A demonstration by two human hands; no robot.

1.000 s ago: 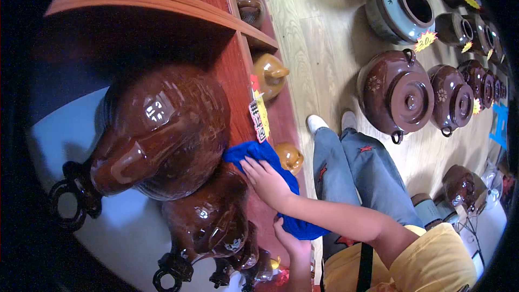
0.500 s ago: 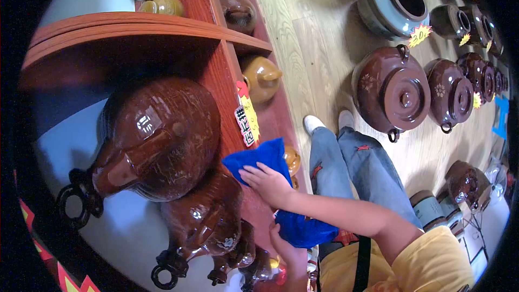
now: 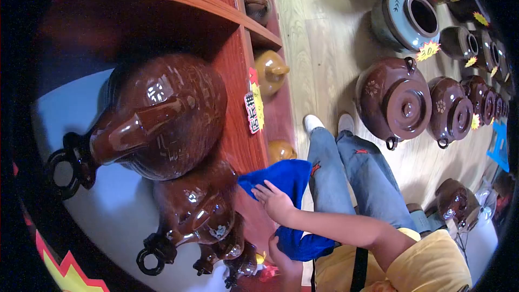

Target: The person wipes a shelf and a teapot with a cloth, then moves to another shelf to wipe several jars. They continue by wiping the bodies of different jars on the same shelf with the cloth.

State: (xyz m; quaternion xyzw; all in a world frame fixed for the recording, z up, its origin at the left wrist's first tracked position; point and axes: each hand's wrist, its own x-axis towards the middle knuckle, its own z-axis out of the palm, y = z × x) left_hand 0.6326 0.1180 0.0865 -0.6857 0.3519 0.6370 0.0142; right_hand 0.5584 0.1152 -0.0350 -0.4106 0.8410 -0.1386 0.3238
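A blue cloth (image 3: pixel 294 176) is at the edge of the red wooden shelf, in front of my body. My right hand (image 3: pixel 274 204) lies on top of it, fingers stretched out and slightly spread. Lower down, my left hand (image 3: pixel 282 258) grips the cloth's lower, bunched part; its thumb shows and its other fingers are mostly hidden. To the left, a large glossy brown teapot-shaped jar (image 3: pixel 178 113) lies nearest the hands, with a smaller brown jar (image 3: pixel 200 205) below it.
A red shelf (image 3: pixel 232 92) carries a price tag (image 3: pixel 254 103) and yellow-brown pots (image 3: pixel 270 73). Several lidded brown crocks (image 3: pixel 373 103) and a light-blue pot (image 3: pixel 397 19) stand on the wooden floor (image 3: pixel 319 70) at right. A blue stool (image 3: pixel 498 146) is at far right.
My view has shifted slightly, so the shelf and jars sit differently. The blue cloth and my right hand have moved down and a little right; the cloth's upper part is more spread out.
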